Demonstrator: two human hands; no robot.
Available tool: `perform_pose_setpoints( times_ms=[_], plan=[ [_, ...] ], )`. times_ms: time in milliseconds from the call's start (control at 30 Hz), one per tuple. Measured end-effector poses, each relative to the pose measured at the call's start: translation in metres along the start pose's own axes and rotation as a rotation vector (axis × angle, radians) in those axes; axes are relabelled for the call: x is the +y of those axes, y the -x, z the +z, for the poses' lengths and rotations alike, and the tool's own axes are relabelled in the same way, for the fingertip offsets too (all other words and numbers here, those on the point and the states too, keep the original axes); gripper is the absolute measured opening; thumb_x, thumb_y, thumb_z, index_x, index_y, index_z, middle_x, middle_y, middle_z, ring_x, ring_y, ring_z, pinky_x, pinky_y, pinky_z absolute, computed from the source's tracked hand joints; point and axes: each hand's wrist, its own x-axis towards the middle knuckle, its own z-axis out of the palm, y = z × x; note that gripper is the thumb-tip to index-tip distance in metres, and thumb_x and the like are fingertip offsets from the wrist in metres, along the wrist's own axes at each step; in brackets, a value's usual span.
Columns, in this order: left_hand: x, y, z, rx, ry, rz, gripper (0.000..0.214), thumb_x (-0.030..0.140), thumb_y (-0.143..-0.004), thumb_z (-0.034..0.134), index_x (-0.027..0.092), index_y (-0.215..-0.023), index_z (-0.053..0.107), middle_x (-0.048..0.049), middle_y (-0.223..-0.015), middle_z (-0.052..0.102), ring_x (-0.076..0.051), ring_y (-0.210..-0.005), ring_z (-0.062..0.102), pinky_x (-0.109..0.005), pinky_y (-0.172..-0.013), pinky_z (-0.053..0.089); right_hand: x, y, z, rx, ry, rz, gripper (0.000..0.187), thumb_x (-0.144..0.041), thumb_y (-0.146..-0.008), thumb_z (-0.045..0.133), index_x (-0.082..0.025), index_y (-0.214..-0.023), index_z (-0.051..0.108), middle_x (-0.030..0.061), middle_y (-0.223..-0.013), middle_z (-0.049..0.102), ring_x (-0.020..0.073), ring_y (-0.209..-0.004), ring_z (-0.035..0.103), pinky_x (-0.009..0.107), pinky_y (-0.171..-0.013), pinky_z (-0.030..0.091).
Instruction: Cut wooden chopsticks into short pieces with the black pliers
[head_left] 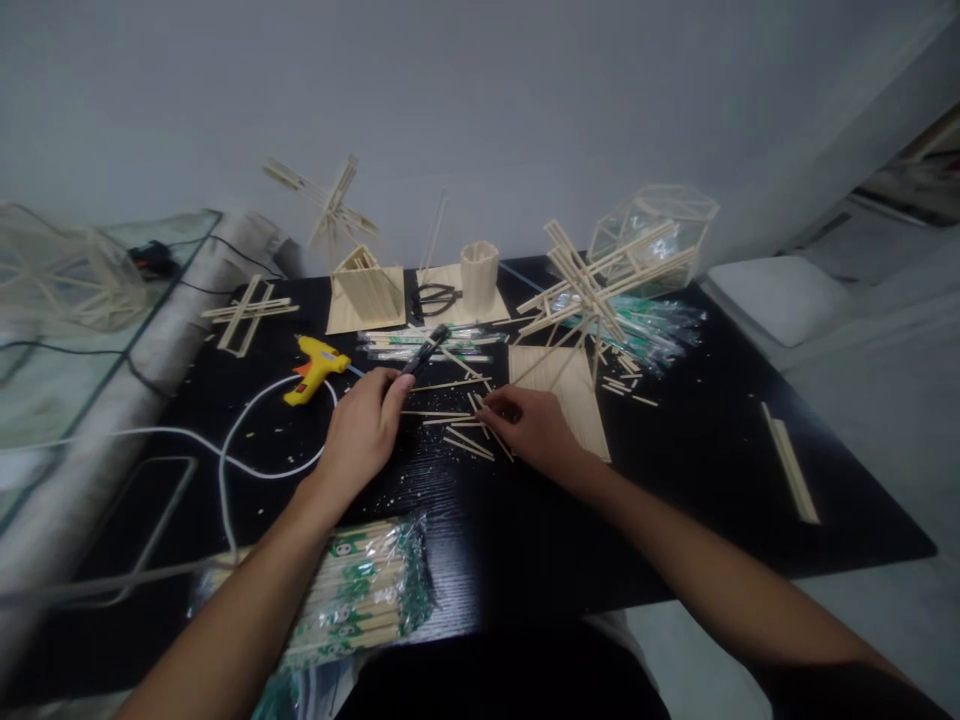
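My left hand (365, 425) is closed around a dark-handled tool (424, 351), maybe a cutter, whose tip points up and right. My right hand (534, 425) rests on the black table (697, 470) with its fingers pinched at loose wooden sticks (457, 420) scattered between the two hands. A flat panel of glued sticks (570, 385) lies just behind my right hand.
A yellow glue gun (315, 368) with a white cord (247, 440) lies left of my hands. Packs of wrapped chopsticks (360, 590) sit at the near edge. Stick models (592, 275), a small stick house (364, 290), a stick cup (478, 275) and scissors (437, 296) stand at the back.
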Motion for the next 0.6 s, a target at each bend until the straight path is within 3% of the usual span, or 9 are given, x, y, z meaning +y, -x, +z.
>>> perform_pose_setpoints(
  times_ms=[233, 433, 600],
  plan=[
    [0.008, 0.005, 0.001, -0.105, -0.006, 0.021, 0.05, 0.059, -0.101, 0.031, 0.022, -0.077, 0.054, -0.0029, -0.072, 0.062, -0.023, -0.074, 0.061, -0.032, -0.07, 0.038, -0.007, 0.003, 0.005, -0.074, 0.206, -0.019, 0.016, -0.03, -0.087, 0.078, -0.017, -0.081, 0.069, 0.0017, -0.072, 0.07, 0.016, -0.064, 0.062, 0.027, -0.064, 0.041],
    [0.011, 0.007, 0.0, -0.163, 0.009, 0.008, 0.055, 0.065, -0.099, 0.03, 0.023, -0.071, 0.05, -0.0019, -0.067, 0.059, -0.021, -0.067, 0.057, -0.031, -0.065, 0.034, -0.008, 0.002, 0.003, -0.097, 0.221, -0.03, 0.02, -0.032, -0.087, 0.077, -0.018, -0.078, 0.066, 0.0018, -0.076, 0.069, 0.0167, -0.068, 0.062, 0.027, -0.066, 0.04],
    [0.01, 0.008, 0.001, -0.179, -0.01, -0.002, 0.057, 0.067, -0.098, 0.03, 0.022, -0.074, 0.056, -0.0033, -0.072, 0.064, -0.022, -0.07, 0.059, -0.032, -0.067, 0.035, -0.004, 0.003, 0.002, -0.057, 0.192, -0.148, 0.025, -0.037, -0.082, 0.082, -0.017, -0.085, 0.067, 0.0043, -0.083, 0.07, 0.0197, -0.076, 0.064, 0.031, -0.073, 0.046]
  ],
)
